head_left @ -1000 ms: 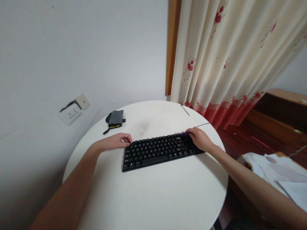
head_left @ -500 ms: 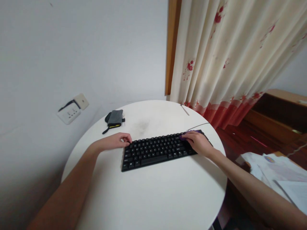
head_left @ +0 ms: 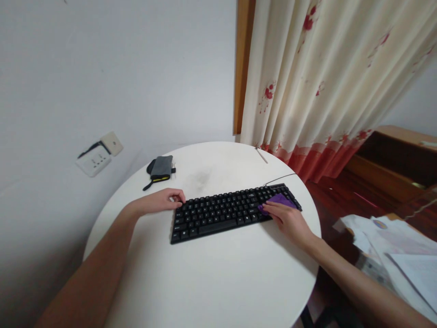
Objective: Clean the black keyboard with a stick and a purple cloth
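A black keyboard lies across the round white table. My left hand rests against the keyboard's upper left corner, fingers curled on its edge. My right hand presses a small purple cloth onto the keys at the right end, fingers closed over its near edge. A thin black cable runs from the keyboard's back right corner toward the table's rim.
A grey pouch with a black strap lies at the table's back left. A thin stick lies near the curtain. A wall socket sits on the left wall. Papers lie at the right, beside a wooden cabinet.
My right hand has slid with the purple cloth from the keyboard's top right toward me, down over the right-end keys, uncovering more of the cloth. My left hand stays put.
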The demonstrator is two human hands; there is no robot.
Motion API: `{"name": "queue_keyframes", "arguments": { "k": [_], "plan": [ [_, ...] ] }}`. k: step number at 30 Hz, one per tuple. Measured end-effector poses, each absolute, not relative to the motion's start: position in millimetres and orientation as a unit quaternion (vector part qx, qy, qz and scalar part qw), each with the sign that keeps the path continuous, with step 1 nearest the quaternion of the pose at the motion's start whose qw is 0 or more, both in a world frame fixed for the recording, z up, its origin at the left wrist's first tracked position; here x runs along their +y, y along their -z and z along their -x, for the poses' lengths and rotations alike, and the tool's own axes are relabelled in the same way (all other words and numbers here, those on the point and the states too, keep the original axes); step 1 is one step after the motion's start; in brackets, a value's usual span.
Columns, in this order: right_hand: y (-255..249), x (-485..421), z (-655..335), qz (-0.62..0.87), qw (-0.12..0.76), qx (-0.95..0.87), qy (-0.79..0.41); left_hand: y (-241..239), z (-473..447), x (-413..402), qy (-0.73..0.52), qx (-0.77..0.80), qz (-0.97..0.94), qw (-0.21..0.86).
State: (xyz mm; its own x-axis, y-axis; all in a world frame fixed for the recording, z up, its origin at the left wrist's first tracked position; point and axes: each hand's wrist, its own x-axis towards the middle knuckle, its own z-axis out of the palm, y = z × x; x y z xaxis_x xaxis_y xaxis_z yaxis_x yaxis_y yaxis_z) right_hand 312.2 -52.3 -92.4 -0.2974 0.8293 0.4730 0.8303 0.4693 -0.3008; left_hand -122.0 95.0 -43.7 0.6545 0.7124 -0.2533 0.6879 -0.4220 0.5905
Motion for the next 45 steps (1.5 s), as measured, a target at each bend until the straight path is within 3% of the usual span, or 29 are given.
{"name": "queue_keyframes", "arguments": {
  "k": [8,14,21,24,31,34,37,40,45],
  "plan": [
    [105,-79,-357,0.463,0.272,-0.842,0.043,48,124,97,-0.020,0.413,-0.843,0.345],
    [79,-64,-326,0.578,0.394,-0.714,0.034,49,124,99,-0.023,0.410,-0.842,0.349],
    [78,-47,-284,0.539,0.250,-0.804,0.018,47,124,98,-0.024,0.412,-0.841,0.350],
    [79,-48,-287,0.535,0.239,-0.810,0.026,48,125,98,-0.022,0.411,-0.842,0.348],
    [86,-34,-307,0.543,0.372,-0.738,-0.148,48,124,97,-0.025,0.411,-0.838,0.358],
    [87,-31,-308,0.584,0.433,-0.677,-0.113,46,123,96,-0.024,0.408,-0.841,0.354],
    [84,-37,-303,0.562,0.400,-0.719,-0.086,44,122,95,-0.021,0.404,-0.846,0.348],
    [79,-42,-304,0.512,0.371,-0.761,-0.146,43,121,94,-0.020,0.407,-0.845,0.347],
    [67,-32,-331,0.614,0.519,-0.590,-0.078,44,120,95,-0.018,0.408,-0.844,0.348]
  ]
}}
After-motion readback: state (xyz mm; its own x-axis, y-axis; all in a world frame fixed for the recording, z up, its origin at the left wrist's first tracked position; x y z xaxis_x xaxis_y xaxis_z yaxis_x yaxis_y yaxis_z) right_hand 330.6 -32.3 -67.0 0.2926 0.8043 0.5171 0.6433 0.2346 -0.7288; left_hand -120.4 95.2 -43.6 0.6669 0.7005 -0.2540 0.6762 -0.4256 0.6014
